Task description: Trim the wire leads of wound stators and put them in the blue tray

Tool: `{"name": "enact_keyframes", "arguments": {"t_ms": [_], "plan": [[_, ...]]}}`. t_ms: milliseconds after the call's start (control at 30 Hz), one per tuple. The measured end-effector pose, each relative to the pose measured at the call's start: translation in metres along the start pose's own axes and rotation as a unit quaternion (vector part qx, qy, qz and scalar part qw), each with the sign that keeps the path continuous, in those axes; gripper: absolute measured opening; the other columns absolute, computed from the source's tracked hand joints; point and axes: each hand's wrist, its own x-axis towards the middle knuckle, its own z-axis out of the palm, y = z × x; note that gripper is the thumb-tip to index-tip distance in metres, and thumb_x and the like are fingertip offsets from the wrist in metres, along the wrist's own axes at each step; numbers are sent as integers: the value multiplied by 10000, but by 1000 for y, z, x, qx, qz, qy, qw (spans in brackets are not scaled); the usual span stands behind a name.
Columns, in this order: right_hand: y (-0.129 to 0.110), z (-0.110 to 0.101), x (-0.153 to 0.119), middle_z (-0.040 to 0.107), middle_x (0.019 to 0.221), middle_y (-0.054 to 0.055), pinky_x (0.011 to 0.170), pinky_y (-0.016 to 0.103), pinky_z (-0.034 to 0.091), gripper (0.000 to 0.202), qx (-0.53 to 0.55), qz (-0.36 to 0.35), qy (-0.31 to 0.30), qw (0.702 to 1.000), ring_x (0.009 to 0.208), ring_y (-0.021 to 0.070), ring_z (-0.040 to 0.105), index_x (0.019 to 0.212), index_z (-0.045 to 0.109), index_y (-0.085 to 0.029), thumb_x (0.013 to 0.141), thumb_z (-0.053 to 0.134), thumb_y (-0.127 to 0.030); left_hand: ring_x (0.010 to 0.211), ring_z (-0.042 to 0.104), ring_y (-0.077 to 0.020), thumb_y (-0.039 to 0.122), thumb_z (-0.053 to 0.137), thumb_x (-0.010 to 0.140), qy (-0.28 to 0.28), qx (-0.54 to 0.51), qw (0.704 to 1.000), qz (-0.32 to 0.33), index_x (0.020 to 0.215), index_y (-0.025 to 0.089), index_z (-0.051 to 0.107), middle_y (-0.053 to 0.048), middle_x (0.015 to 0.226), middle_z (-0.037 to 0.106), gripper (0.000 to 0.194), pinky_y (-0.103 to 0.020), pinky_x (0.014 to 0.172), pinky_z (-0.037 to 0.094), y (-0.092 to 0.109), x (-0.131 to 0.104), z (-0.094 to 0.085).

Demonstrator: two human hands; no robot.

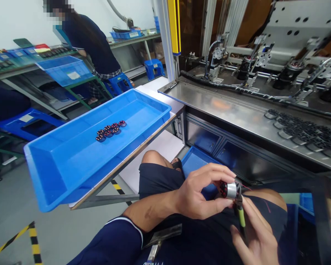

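My left hand point(200, 191) grips a motor stator point(231, 190) between thumb and fingers, above my lap. The stator is a short cylinder with a silvery ring and dark slots with red wire at its end. My right hand point(257, 232) is closed around a pair of cutting pliers point(241, 215) with a yellow-green handle. The jaws of the pliers are against the far end of the stator, where thin red wire sticks out. Part of the pliers is hidden by my right hand.
At left, a large blue tray point(79, 171) holds several stators point(110, 130). More stators point(306, 132) line the metal worktop point(209, 99) at right, below machine fixtures point(289, 70). A blue bin point(193, 162) is under the worktop. Another person point(91, 44) sits at a far bench.
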Motion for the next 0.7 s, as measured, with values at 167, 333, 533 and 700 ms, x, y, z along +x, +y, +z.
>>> {"name": "enact_keyframes", "arguments": {"t_ms": [167, 333, 533, 700], "plan": [[-3, -1, 2, 708, 1278, 102, 922, 399, 647, 691, 4, -5, 11, 1000, 1153, 300, 716, 1597, 404, -250, 931, 559, -149, 989, 715, -198, 203, 781, 813, -11, 1, 1000, -10, 1202, 163, 649, -137, 1139, 691, 413, -272, 795, 636, 3, 0, -1], [6, -3, -3, 737, 1242, 95, 919, 355, 642, 669, 1, -10, 13, 1000, 1043, 277, 759, 1560, 473, -251, 915, 603, -126, 957, 704, -187, 185, 779, 804, -17, -3, 1000, -24, 1184, 161, 657, -133, 1132, 678, 400, -269, 779, 630, 2, -2, -1], [12, -11, -5, 776, 1096, 43, 818, 242, 642, 604, 78, 79, -18, 994, 841, 189, 781, 1524, 514, -291, 939, 614, -177, 865, 714, -143, 234, 851, 787, -28, -38, 999, -5, 1020, 158, 685, -120, 1168, 651, 296, -285, 804, 644, -6, -2, -5], [10, -29, -17, 782, 1101, 84, 760, 253, 655, 562, 172, 151, -83, 970, 831, 231, 786, 1430, 623, -227, 870, 666, -195, 1067, 715, -222, 251, 872, 765, -4, 79, 994, 70, 1250, 159, 624, -118, 1115, 691, 553, -351, 941, 634, -11, -1, -9]]}}
